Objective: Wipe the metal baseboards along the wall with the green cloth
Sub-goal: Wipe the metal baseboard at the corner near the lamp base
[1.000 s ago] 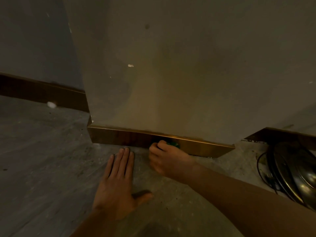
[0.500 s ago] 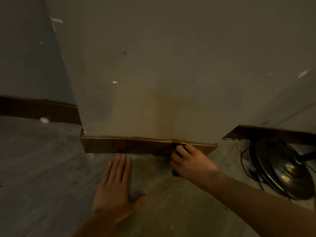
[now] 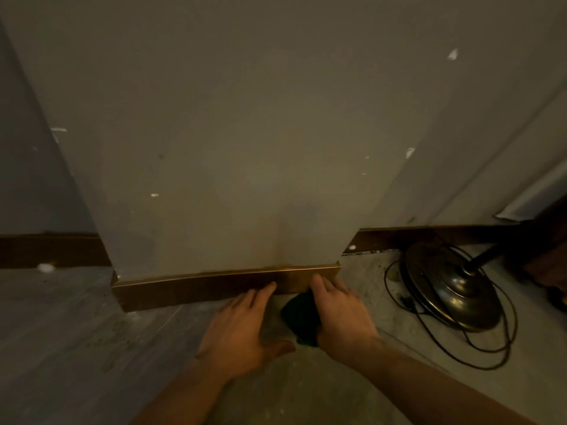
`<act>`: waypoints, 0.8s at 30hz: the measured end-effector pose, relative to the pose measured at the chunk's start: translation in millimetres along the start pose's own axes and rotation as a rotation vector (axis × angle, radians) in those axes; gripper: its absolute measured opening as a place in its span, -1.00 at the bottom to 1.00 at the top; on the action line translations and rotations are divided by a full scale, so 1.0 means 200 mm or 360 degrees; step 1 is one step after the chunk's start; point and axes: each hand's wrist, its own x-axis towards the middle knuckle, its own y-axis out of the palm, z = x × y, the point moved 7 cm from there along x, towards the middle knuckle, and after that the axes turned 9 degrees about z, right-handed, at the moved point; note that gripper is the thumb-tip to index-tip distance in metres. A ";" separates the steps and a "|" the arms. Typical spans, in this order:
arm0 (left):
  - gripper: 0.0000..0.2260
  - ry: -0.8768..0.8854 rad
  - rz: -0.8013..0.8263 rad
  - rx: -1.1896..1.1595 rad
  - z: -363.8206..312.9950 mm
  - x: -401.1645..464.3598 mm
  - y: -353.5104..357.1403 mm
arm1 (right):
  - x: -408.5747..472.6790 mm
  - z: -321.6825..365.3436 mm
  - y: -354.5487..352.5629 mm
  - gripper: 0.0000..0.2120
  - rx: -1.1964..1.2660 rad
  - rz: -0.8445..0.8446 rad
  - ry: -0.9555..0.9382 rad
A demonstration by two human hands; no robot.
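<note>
The green cloth lies bunched on the floor under my right hand, which grips its edge, just before the metal baseboard. I judge it soft and light, best held wadded in the palm. My left hand lies flat and empty, fingertips touching the baseboard. Dusty concrete; a lamp base with coiled cord sits right.

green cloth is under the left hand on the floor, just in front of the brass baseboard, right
Not quite. In the head view the green cloth is under the right hand, not the left hand, which rests bare on the floor. It does lie just before the baseboard.
</note>
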 end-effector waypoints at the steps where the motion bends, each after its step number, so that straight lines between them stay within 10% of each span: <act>1: 0.00 0.0049 0.0011 -0.0002 -0.06 0.01 -0.02 | -0.02 0.00 -0.02 -0.26 0.0079 -0.0035 0.0021; 9: -0.61 0.0326 -0.0294 0.0210 -0.36 -0.01 -0.25 | -0.15 -0.02 -0.19 -0.43 0.0474 -0.0182 0.0065; 24: -0.72 0.0469 -0.0294 0.0456 -0.72 -0.16 -0.63 | -0.40 0.01 -0.60 -0.51 0.0195 -0.0378 -0.0007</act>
